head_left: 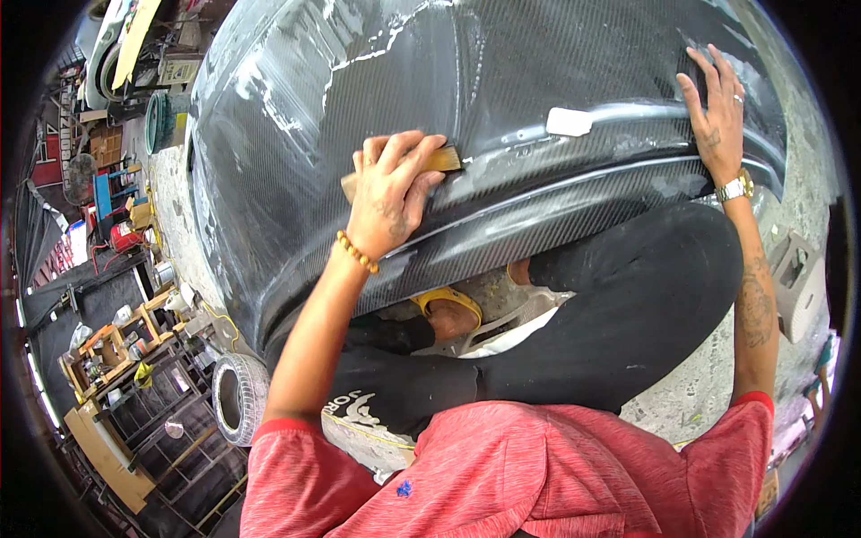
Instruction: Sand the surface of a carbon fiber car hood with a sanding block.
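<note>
A large curved carbon-fibre-patterned car panel (556, 67), black with whitish wet smears, lies in front of me. My left hand (387, 184) is closed over a tan sanding block (446, 160), pressing it on the panel left of centre. Part of the block is hidden under the fingers. My right hand (715, 117) rests flat near the panel's right end, fingers stretched out, holding nothing. Between the hands, a white rounded bar (569, 121), soap-like, lies on the panel beside a raised ridge.
My bent knee (691, 260) is close to the panel's near edge. On the grey floor at left stands a tire (239, 399). Beyond it are a wooden rack (126, 345) with small items and metal frames. A beige plastic stool (798, 287) is at right.
</note>
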`<state>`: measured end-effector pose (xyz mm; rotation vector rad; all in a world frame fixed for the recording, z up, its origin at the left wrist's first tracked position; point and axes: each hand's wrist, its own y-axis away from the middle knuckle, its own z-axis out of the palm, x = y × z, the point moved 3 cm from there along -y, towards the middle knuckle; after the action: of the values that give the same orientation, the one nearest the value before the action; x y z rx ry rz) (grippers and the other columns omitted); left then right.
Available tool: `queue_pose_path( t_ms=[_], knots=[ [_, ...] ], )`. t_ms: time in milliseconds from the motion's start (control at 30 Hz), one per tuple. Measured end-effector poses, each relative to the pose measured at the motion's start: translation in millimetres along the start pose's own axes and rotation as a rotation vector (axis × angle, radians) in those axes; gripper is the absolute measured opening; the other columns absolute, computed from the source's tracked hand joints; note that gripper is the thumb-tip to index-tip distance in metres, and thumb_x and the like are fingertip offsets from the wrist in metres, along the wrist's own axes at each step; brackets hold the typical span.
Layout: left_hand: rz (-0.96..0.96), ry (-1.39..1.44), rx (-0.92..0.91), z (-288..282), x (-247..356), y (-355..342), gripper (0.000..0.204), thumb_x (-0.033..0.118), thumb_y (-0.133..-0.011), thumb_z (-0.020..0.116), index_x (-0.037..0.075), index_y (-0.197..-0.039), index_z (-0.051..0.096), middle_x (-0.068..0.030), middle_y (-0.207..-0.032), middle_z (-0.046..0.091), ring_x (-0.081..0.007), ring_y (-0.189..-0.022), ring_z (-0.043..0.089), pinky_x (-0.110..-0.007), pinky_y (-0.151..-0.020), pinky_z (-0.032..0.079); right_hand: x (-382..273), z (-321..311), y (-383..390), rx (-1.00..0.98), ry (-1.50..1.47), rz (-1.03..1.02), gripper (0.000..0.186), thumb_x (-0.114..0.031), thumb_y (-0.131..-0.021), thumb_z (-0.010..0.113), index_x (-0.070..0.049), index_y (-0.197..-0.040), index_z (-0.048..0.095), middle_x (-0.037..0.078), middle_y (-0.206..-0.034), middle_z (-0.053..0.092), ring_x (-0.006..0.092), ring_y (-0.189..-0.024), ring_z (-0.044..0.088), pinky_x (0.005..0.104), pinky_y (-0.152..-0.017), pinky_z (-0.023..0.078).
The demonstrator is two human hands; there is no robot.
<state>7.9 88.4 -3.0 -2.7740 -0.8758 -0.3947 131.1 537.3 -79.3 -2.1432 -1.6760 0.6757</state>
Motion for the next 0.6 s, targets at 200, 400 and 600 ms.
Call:
queue_pose_path(
  t_ms=[200, 400, 600],
  knots=[
    [0.224, -0.12, 0.285, -23, -38, -160, 0.028, 0.02, -0.096, 0.062, 0.007, -0.12, 0.067, -0.0174, -0.116, 0.065, -0.0408, -0.11, 0.059, -0.054, -0.092, 0.046, -5, 16, -6, -0.002, -0.034, -0.014, 0.054, -0.053, -0.102, 0.051, -0.021, -0.145, 0.054, 0.015, -0.155, 0.043, 0.0358, -0.144, 0.038, 0.0502, -0.119, 0.027],
    [0.089, -0.052, 0.138, 10, -2, -50, 0.036, 0.016, -0.089, 0.072, 0.016, -0.124, 0.071, -0.0081, -0.122, 0.064, -0.0305, -0.108, 0.056, -0.043, -0.097, 0.042, 10, 4, 3, 0.007, -0.006, -0.004, 0.053, -0.052, -0.102, 0.052, -0.02, -0.144, 0.054, 0.015, -0.154, 0.044, 0.0344, -0.143, 0.039, 0.0501, -0.119, 0.027],
    [0.19, -0.166, 0.263, 0, -32, -95, 0.036, 0.017, -0.088, 0.073, 0.014, -0.124, 0.07, -0.0113, -0.123, 0.064, -0.0379, -0.108, 0.058, -0.048, -0.098, 0.043, -7, -1, -2, -0.021, -0.009, 0.027, 0.054, -0.051, -0.102, 0.053, -0.018, -0.144, 0.054, 0.014, -0.156, 0.043, 0.0369, -0.145, 0.037, 0.0503, -0.12, 0.025]
  ],
)
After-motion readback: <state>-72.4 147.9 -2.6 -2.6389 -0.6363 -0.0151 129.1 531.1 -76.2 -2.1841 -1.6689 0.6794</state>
